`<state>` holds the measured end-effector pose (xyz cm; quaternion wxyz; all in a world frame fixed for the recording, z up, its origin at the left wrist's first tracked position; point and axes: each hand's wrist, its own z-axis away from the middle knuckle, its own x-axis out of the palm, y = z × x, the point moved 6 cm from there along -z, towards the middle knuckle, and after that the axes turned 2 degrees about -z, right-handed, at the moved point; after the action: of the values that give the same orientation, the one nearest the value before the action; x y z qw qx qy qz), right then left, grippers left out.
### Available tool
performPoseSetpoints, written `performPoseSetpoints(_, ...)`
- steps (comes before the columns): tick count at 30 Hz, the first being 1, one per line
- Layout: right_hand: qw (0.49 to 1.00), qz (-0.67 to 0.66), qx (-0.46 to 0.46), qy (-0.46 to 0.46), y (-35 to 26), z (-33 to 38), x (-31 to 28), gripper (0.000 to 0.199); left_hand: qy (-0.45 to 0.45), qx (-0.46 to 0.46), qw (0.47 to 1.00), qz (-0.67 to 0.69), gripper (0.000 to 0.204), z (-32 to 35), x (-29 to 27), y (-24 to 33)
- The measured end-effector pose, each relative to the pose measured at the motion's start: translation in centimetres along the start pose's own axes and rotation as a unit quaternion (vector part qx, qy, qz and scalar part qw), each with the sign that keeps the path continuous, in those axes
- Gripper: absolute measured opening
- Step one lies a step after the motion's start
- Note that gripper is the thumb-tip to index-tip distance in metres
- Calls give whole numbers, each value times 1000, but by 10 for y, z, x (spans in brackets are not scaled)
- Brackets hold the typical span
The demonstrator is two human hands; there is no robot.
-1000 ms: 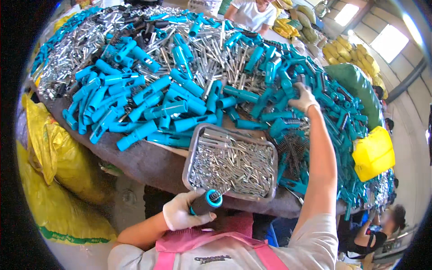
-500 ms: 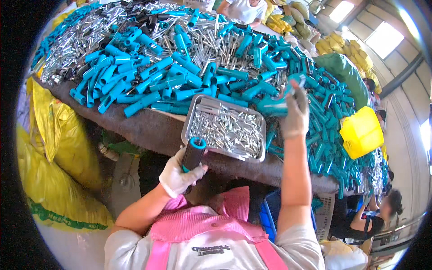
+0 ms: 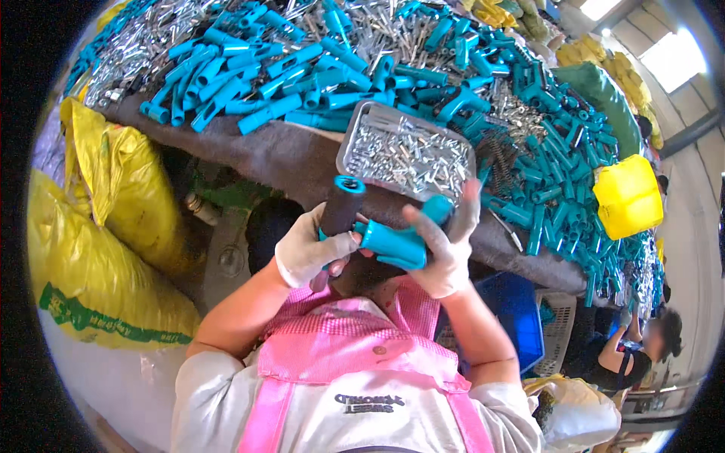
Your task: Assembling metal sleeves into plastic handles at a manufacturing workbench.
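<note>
My left hand point(image 3: 306, 245) wears a pale glove and is closed round a black tube with a teal ring at its top point(image 3: 347, 198). My gloved right hand point(image 3: 447, 260) holds a teal plastic housing point(image 3: 393, 245), part of it hidden by the fingers. One end of the housing meets the left fingers just below the black tube; whether the two parts touch cannot be made out. Right behind the hands, at the bench edge, stands a metal tray point(image 3: 355, 113) filled with small silvery metal pieces point(image 3: 411, 155).
Heaped teal plastic parts point(image 3: 302, 72) and metal rods point(image 3: 143, 57) cover the bench. A yellow plastic container point(image 3: 628, 198) sits at the right, a blue crate point(image 3: 510, 317) below the bench. Yellow sacks point(image 3: 106, 264) stand at the left. Another person point(image 3: 627, 351) works at the far right.
My right hand has come back from the teal heap to beside my left hand, bringing a teal housing. The left hand keeps its hold on the black tube. The whole view has shifted slightly.
</note>
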<state>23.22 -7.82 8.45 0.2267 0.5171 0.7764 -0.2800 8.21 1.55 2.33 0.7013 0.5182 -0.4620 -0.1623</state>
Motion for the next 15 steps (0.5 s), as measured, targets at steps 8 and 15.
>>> performPoseSetpoints(8,781,-396,368,-313,43,5,-27,33,12,48,870,-491,35,24,-22,-5)
performPoseSetpoints(15,826,-271,139,-475,21,15,0,33,-149,-109,805,-564,47,32,-9,-40)
